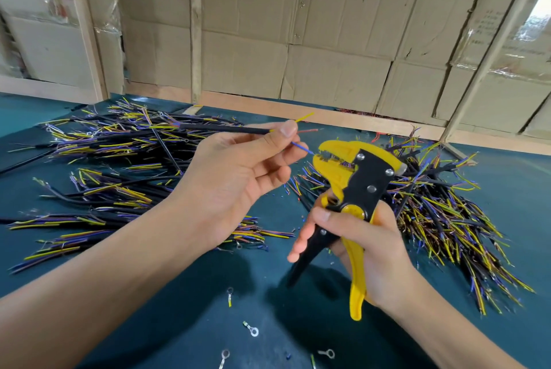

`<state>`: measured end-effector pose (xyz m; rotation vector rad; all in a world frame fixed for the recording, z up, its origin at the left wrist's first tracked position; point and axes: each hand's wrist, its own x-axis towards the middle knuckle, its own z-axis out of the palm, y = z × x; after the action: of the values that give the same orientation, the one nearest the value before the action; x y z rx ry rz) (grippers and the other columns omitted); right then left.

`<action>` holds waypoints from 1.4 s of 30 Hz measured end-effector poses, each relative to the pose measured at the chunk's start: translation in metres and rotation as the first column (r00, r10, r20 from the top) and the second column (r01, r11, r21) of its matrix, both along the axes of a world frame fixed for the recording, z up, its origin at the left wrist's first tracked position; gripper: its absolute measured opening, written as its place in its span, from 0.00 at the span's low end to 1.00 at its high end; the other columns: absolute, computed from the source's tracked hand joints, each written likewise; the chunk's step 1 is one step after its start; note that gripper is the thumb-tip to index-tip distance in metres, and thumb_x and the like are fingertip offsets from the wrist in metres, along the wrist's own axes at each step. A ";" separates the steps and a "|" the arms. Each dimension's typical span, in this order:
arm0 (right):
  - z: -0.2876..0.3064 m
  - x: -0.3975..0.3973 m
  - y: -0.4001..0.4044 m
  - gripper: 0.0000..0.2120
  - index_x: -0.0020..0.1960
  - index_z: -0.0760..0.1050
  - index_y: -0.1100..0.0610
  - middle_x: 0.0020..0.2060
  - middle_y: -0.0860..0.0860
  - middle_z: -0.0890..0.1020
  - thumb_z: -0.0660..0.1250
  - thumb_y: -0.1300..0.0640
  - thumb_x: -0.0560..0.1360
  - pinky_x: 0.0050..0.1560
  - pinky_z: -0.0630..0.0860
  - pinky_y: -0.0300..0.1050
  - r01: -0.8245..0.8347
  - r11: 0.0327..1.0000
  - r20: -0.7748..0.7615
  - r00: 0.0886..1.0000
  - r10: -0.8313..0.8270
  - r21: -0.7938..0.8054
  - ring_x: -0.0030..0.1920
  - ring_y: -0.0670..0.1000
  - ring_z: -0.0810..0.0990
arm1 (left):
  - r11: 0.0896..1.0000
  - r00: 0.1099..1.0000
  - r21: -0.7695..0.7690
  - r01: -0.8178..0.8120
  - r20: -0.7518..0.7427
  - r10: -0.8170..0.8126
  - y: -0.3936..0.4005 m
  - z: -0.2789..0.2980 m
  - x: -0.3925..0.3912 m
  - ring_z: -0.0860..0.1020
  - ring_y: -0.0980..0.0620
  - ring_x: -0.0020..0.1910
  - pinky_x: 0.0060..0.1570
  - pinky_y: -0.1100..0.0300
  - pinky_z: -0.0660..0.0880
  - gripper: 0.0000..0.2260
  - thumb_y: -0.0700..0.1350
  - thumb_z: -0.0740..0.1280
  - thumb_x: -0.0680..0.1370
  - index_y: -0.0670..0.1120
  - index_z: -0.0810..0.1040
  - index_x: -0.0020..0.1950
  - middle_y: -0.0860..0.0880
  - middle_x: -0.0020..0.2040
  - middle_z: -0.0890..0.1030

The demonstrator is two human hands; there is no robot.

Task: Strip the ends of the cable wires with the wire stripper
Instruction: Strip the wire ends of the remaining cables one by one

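head view: left hand (235, 178) pinches a black cable (226, 129) near its end, feeding the blue wire (301, 148) into the mouth of the wire stripper (354, 183), just right of that hand. right hand (366, 246) wraps the handles, not squeezed yet by the look of it. to do it well, i'd seat only the tip in the teeth and keep it straight. cable piles (119, 166) lie left and right of the stripper on a teal mat (185, 309); ring terminals (253, 331) below, cardboard wall (298, 40) behind
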<state>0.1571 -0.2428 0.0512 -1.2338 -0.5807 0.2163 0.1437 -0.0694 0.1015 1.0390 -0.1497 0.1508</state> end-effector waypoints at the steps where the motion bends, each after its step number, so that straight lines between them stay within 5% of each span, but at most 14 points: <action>1: -0.001 -0.001 0.001 0.04 0.38 0.80 0.59 0.32 0.64 0.77 0.73 0.58 0.68 0.37 0.80 0.59 -0.006 1.000 0.017 1.000 0.006 -0.009 0.32 0.64 0.80 | 1.000 1.000 -0.009 -0.002 0.006 0.002 -0.002 0.000 -0.001 0.83 0.53 0.38 0.32 0.65 0.76 0.05 0.43 0.74 0.68 0.42 0.84 0.41 0.45 0.40 0.85; 6: -0.003 -0.002 0.003 0.04 0.38 0.80 0.59 0.32 0.64 0.78 0.72 0.59 0.69 0.37 0.80 0.59 -0.024 1.000 0.045 0.999 0.024 -0.002 0.32 0.64 0.80 | 0.995 0.995 0.052 -0.090 0.058 0.087 -0.005 -0.004 -0.002 0.85 0.50 0.41 0.37 0.62 0.76 0.06 0.46 0.75 0.68 0.45 0.86 0.41 0.46 0.42 0.86; 10: -0.003 -0.001 0.003 0.03 0.38 0.80 0.59 0.32 0.63 0.78 0.72 0.59 0.69 0.38 0.80 0.59 -0.026 1.000 0.041 0.999 0.026 0.003 0.32 0.64 0.80 | 0.954 0.975 0.207 -0.217 0.091 0.202 -0.002 -0.008 -0.001 0.84 0.50 0.44 0.42 0.56 0.67 0.12 0.55 0.77 0.65 0.50 0.87 0.44 0.47 0.47 0.87; 18: -0.004 0.004 0.002 0.03 0.36 0.79 0.61 0.31 0.63 0.78 0.71 0.61 0.65 0.40 0.79 0.65 -0.015 0.999 -0.008 1.000 0.015 -0.029 0.32 0.65 0.81 | 0.965 0.985 0.199 -0.168 0.064 0.158 -0.006 -0.010 -0.002 0.84 0.52 0.44 0.42 0.57 0.65 0.14 0.55 0.77 0.63 0.50 0.87 0.44 0.47 0.46 0.87; 26: -0.001 0.001 0.005 0.06 0.32 0.74 0.63 0.28 0.63 0.72 0.69 0.62 0.58 0.31 0.78 0.58 0.004 1.000 -0.088 0.996 -0.001 0.031 0.26 0.61 0.75 | 0.962 0.985 0.215 -0.169 0.070 0.158 -0.008 -0.016 0.001 0.81 0.54 0.43 0.42 0.58 0.67 0.14 0.55 0.80 0.63 0.52 0.87 0.44 0.50 0.44 0.86; 30: 0.000 -0.003 0.006 0.09 0.26 0.68 0.63 0.24 0.60 0.69 0.66 0.59 0.52 0.26 0.73 0.46 0.072 0.997 -0.124 0.990 -0.067 0.037 0.22 0.57 0.68 | 0.939 0.974 0.261 -0.226 0.054 0.220 -0.007 -0.019 0.005 0.76 0.57 0.38 0.44 0.56 0.67 0.14 0.58 0.79 0.63 0.53 0.87 0.43 0.54 0.40 0.84; 35: -0.003 0.001 0.009 0.04 0.35 0.76 0.64 0.31 0.61 0.76 0.67 0.63 0.63 0.38 0.81 0.59 -0.032 0.985 -0.255 0.964 0.076 0.169 0.32 0.61 0.78 | 0.898 0.952 0.323 -0.300 0.047 0.301 0.004 -0.022 0.017 0.75 0.57 0.37 0.39 0.58 0.69 0.11 0.58 0.76 0.69 0.51 0.87 0.41 0.54 0.38 0.83; 38: -0.004 0.001 0.008 0.05 0.37 0.77 0.64 0.33 0.61 0.77 0.69 0.62 0.65 0.41 0.80 0.63 -0.071 0.976 -0.251 0.960 0.123 0.205 0.34 0.62 0.80 | 0.698 0.902 0.584 -0.413 0.154 0.404 0.022 -0.008 0.041 0.76 0.54 0.32 0.37 0.55 0.72 0.13 0.53 0.73 0.76 0.46 0.83 0.36 0.52 0.33 0.81; 40: -0.006 0.001 0.005 0.06 0.38 0.77 0.63 0.33 0.62 0.77 0.70 0.60 0.66 0.43 0.77 0.73 -0.103 0.977 -0.164 0.977 0.135 0.186 0.34 0.63 0.81 | 0.357 0.931 0.877 -0.322 0.226 0.285 0.029 0.008 0.057 0.79 0.48 0.33 0.38 0.55 0.75 0.15 0.53 0.72 0.76 0.45 0.81 0.33 0.48 0.31 0.82; 42: -0.006 -0.001 0.003 0.07 0.39 0.77 0.62 0.34 0.61 0.79 0.73 0.59 0.67 0.48 0.69 0.82 -0.122 0.980 -0.071 0.988 0.135 0.156 0.35 0.64 0.82 | -0.040 0.937 0.949 -0.314 0.316 0.149 0.016 0.022 0.074 0.78 0.47 0.34 0.31 0.60 0.71 0.17 0.51 0.71 0.76 0.45 0.74 0.31 0.49 0.28 0.76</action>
<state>0.1559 -0.2398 0.0455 -1.0367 -0.5960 0.3239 0.2175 -0.0529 0.1238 2.6250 -0.1855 0.4758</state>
